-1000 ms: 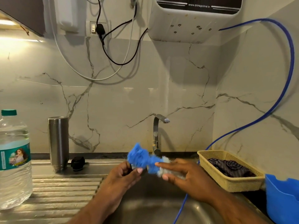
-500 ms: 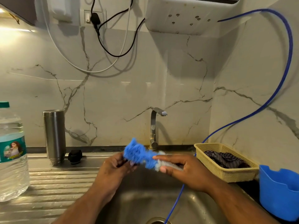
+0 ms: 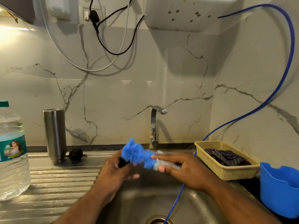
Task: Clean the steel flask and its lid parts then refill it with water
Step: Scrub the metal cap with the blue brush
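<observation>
Small dark lid part (image 3: 121, 163) gripped in left hand (image 3: 113, 175), blue fluffy brush (image 3: 137, 155) held against it by right hand (image 3: 187, 172) over sink (image 3: 145, 201), steel flask (image 3: 55, 135) stood mouth-down on table (image 3: 56, 183), black cap (image 3: 75, 155) set just beside it.

A pale yellow woven plastic basket (image 3: 226, 172) sits right of the steel sink (image 3: 145, 199), a dark checked cloth (image 3: 224, 156) inside it; a blue plastic tub (image 3: 278, 191) stands just beside it; a thin blue hose (image 3: 292, 46) loops down the marble wall (image 3: 161, 86) into the basin; a black cable (image 3: 113, 53) and a white cable (image 3: 90, 70) hang above.
</observation>
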### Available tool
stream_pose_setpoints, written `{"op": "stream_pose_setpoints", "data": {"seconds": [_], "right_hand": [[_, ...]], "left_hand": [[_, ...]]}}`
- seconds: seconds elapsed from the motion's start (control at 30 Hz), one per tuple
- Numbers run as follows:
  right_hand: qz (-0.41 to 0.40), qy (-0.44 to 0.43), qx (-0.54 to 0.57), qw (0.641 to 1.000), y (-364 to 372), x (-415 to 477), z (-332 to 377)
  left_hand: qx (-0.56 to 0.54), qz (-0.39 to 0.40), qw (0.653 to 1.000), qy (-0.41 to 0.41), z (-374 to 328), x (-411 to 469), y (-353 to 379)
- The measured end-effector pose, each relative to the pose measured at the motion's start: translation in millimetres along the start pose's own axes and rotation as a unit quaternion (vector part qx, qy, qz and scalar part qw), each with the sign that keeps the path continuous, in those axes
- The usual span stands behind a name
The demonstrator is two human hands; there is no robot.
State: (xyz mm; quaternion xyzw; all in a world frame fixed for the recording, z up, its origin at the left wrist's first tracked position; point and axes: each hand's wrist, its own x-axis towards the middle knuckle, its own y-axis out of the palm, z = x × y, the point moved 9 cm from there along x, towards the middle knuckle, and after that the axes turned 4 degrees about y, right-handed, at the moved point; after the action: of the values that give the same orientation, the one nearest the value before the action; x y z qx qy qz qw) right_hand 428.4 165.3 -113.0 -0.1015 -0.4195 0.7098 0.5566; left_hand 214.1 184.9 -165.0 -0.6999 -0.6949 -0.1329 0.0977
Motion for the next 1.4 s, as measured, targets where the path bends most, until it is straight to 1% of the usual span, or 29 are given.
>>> {"op": "stream_pose_setpoints", "data": {"seconds": [0.03, 0.13, 0.17, 0.23, 0.3, 0.4, 0.43, 0.53, 0.63, 0.67, 0.77, 0.8, 0.9, 1.0, 1.07, 1.13, 1.17, 1.27, 1.4], "right_hand": [[0.006, -0.006, 0.003, 1.0, 1.8, -0.4, 1.7], [-0.044, 0.004, -0.019, 0.999, -5.2, 3.9, -0.8], [-0.043, 0.008, -0.014, 0.999, -5.0, 3.9, -1.6], [-0.01, -0.004, 0.004, 1.0, 2.6, 2.2, 0.4], [-0.004, -0.012, -0.014, 1.0, 6.3, 2.2, 2.0], [-0.057, 0.013, -0.05, 0.997, -2.4, 4.7, -1.8], [-0.058, 0.008, -0.056, 0.997, -2.6, 3.7, -0.7], [-0.02, -0.01, -0.045, 0.999, 3.9, 1.6, 5.7], [-0.062, 0.013, -0.063, 0.996, -4.9, 4.8, 0.2], [-0.056, 0.013, -0.056, 0.997, -5.0, 5.3, -1.1], [-0.006, 0.0, -0.012, 1.0, 3.0, 2.3, 1.5], [-0.011, 0.003, -0.016, 1.0, 3.1, 2.9, 0.2], [-0.055, 0.018, -0.032, 0.998, -3.7, 5.2, -4.5], [-0.013, 0.025, 0.025, 0.999, 2.0, 3.4, -6.4], [-0.027, 0.034, 0.027, 0.999, 0.6, 5.2, -11.0], [-0.05, 0.04, -0.001, 0.998, -2.6, 6.4, -16.9], [-0.044, 0.038, 0.003, 0.998, -1.4, 6.0, -17.0], [-0.006, 0.039, 0.03, 0.999, 5.3, 4.4, -14.4], [-0.038, 0.037, 0.003, 0.999, -0.7, 7.9, -14.8]], "left_hand": [[-0.005, -0.012, 1.0, 0.002, 0.0, 1.2, -3.0], [0.009, -0.015, 1.0, 0.016, -2.4, 4.0, -5.8], [0.026, -0.007, 0.999, 0.021, -3.8, 3.7, -4.8], [0.047, 0.006, 0.999, 0.024, -4.6, 1.4, -3.3], [0.06, 0.01, 0.998, 0.021, -4.1, 0.3, -3.1], [0.098, 0.002, 0.995, 0.016, 0.9, 2.7, -4.9], [0.101, -0.002, 0.995, 0.012, 2.7, 2.8, -6.3], [0.08, -0.004, 0.997, -0.008, 9.1, 2.4, -8.9], [0.111, -0.009, 0.994, -0.008, 10.9, 3.8, -9.4], [0.109, -0.009, 0.994, -0.011, 11.5, 4.0, -9.5], [0.087, 0.018, 0.996, -0.023, 11.9, 2.6, -4.4], [0.081, 0.024, 0.996, -0.03, 11.9, 2.0, -2.5], [0.087, 0.042, 0.995, -0.009, 3.7, 0.1, 5.7], [0.083, 0.03, 0.996, 0.008, -0.8, -0.6, 3.3], [0.097, 0.015, 0.995, 0.025, -4.5, 1.1, -0.9], [0.139, -0.004, 0.989, 0.055, -11.5, 4.3, -4.5], [0.152, -0.015, 0.986, 0.065, -13.7, 5.8, -6.7], [0.158, -0.023, 0.986, 0.055, -12.6, 8.1, -10.6], [0.17, 0.0, 0.985, 0.041, -7.9, 6.0, -8.3]]}}
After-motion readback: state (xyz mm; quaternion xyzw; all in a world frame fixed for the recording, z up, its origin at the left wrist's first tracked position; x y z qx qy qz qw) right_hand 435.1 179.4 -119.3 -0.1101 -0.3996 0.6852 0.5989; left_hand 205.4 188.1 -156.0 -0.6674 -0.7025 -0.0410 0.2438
